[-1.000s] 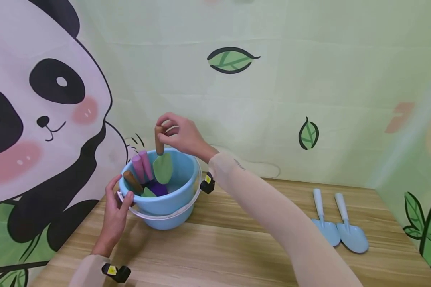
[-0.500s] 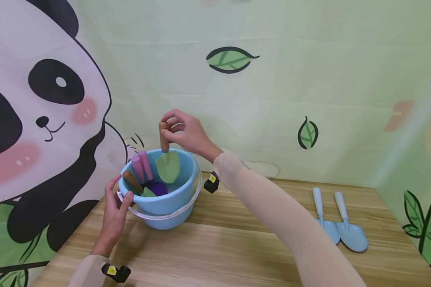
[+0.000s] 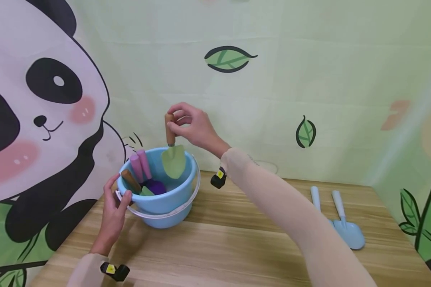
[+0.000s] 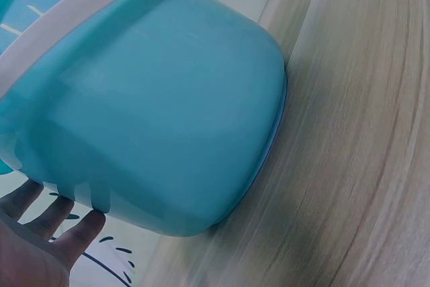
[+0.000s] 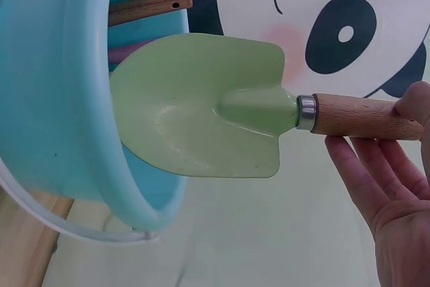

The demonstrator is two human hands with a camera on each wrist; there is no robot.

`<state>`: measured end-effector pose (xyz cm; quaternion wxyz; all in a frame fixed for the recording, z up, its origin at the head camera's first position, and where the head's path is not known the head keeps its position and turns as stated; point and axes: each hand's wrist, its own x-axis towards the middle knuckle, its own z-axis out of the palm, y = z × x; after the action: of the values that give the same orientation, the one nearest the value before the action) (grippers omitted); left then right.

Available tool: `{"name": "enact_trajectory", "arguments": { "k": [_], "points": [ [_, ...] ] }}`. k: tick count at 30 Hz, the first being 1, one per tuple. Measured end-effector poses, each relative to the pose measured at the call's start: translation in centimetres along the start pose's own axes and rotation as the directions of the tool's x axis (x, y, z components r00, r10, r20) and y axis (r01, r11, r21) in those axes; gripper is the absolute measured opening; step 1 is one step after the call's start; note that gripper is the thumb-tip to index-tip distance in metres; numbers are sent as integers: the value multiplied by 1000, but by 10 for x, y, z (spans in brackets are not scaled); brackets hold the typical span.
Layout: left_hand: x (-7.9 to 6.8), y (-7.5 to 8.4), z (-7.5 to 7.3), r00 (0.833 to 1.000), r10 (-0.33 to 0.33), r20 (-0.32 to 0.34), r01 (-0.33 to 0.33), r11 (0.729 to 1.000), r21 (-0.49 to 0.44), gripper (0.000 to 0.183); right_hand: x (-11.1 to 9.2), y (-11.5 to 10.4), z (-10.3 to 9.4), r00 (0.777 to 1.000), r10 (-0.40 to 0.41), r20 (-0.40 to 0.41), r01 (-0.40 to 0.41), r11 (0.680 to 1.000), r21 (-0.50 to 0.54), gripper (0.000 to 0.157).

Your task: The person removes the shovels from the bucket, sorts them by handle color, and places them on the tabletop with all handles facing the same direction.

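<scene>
My right hand [image 3: 194, 123] holds a small garden trowel by its wooden handle [image 5: 359, 116], pinched between thumb and fingers. Its light green blade [image 3: 174, 161] hangs down, the tip inside the mouth of a light blue bucket [image 3: 161, 217]. My left hand [image 3: 113, 215] rests against the bucket's left side, thumb at the rim; in the left wrist view its straight fingers [image 4: 79, 236] touch the outer wall. Inside lie two pink handles [image 3: 140, 165], a brown wooden handle [image 3: 131, 181], a purple blade [image 3: 156, 187] and a bit of green [image 3: 146, 191].
Two light blue shovels [image 3: 349, 234] lie at the right of the wooden table [image 3: 230, 255], one partly hidden by my right sleeve. The bucket's white carrying handle [image 3: 165, 215] hangs down its front. A printed cloth [image 3: 258, 95] with panda and leaves stands behind.
My right hand has moved up and to the right, raising the green trowel and turning its blade to face the camera more fully. The left hand and bucket stay in place.
</scene>
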<state>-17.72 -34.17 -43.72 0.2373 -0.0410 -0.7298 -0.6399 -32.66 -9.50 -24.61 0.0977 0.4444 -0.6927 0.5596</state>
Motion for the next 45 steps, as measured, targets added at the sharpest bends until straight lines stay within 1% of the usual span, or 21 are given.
{"name": "enact_trajectory", "arguments": {
  "k": [9, 17, 25, 32, 39, 45],
  "points": [
    [0, 1, 1, 1000, -1, 9, 1, 1000, 8, 63, -4, -4, -17, 1000, 7, -16, -8, 999, -37, 23],
    [0, 1, 0, 1000, -6, 6, 6, 1000, 12, 62, -7, -9, -33, 999, 31, -39, -31, 1000, 6, 23],
    [0, 1, 1, 1000, -5, 8, 5, 1000, 27, 62, -10, -13, -50, 997, 40, -63, -39, 999, 21, 24],
    [-1, 1, 1, 1000, -7, 10, 6, 1000, 22, 62, -17, -15, -67, 994, 71, -87, -72, 997, -4, 25],
    [-2, 0, 2, 1000, -12, 6, 12, 1000, 15, 63, -26, -13, -86, 989, 82, -121, -89, 994, -59, 25],
    [-1, 1, 2, 1000, -12, 7, 12, 999, 39, 63, -35, -10, -104, 984, 100, -145, -115, 988, -101, 26]
  ]
}}
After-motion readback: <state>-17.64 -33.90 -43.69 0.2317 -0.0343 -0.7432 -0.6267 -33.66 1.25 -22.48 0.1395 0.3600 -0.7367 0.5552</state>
